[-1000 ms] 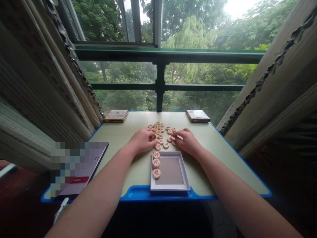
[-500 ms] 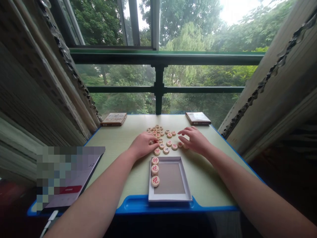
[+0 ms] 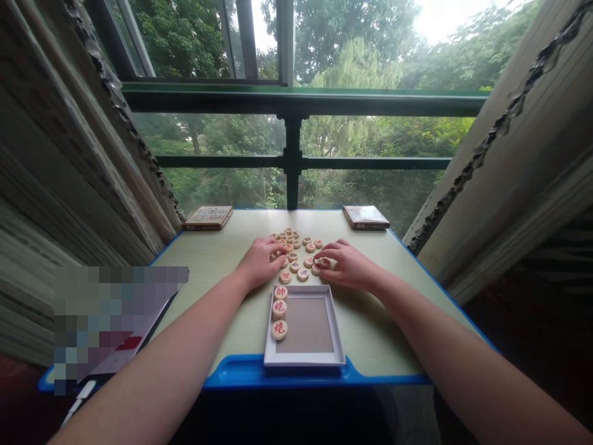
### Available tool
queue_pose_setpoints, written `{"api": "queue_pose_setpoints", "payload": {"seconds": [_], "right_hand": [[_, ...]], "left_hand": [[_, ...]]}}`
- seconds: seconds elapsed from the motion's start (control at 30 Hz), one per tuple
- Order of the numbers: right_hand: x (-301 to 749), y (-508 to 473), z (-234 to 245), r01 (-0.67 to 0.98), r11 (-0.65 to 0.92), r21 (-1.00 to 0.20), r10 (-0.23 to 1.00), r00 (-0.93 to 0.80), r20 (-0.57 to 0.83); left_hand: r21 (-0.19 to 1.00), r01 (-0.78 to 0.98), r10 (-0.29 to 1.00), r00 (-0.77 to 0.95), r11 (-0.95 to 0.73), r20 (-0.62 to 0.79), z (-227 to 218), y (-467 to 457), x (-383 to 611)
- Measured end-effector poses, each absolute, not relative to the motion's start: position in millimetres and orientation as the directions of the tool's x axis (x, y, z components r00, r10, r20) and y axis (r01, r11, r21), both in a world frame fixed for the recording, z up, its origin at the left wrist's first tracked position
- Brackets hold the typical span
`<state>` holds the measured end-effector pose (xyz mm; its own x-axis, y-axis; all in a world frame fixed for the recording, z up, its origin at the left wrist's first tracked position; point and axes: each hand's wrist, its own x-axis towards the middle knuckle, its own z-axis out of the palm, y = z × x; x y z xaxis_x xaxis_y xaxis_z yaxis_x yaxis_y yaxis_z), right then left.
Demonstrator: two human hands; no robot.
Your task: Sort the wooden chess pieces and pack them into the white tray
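Three discs [image 3: 279, 309] lay in box [image 3: 303, 362], nearer than grips; pile [image 3: 293, 242] loose on bench [image 3: 208, 259]. Right hand [image 3: 349, 267] pinched disc [image 3: 323, 262]; left hand [image 3: 262, 262] curled over pile, hold untellable.

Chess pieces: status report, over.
Left hand resting on the loose pieces, right hand fingertips at one on the pile's right edge. Three pieces lined up in the tray, left column. Nothing between pile and tray.
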<state>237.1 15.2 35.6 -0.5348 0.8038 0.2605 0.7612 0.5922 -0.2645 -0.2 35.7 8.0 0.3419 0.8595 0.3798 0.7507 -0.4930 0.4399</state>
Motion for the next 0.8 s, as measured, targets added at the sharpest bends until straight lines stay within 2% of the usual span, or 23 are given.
{"api": "queue_pose_setpoints", "payload": {"seconds": [0.17,0.63,0.8], "right_hand": [[233.1,15.9,34.1,0.715,0.64,-0.282,0.768,-0.578,0.277],[230.6,16.4,31.8,0.721,0.612,-0.325,0.79,-0.539,0.293],[229.1,15.8,30.0,0.702,0.622,-0.347,0.779,-0.509,0.366]], "left_hand": [[0.463,0.741,0.865,0.334,-0.487,0.374,8.5,36.8,-0.2],[0.42,0.751,0.843,0.337,-0.509,0.42,9.7,41.8,-2.0],[0.459,0.77,0.862,0.225,-0.442,0.454,11.4,45.3,-6.1]]}}
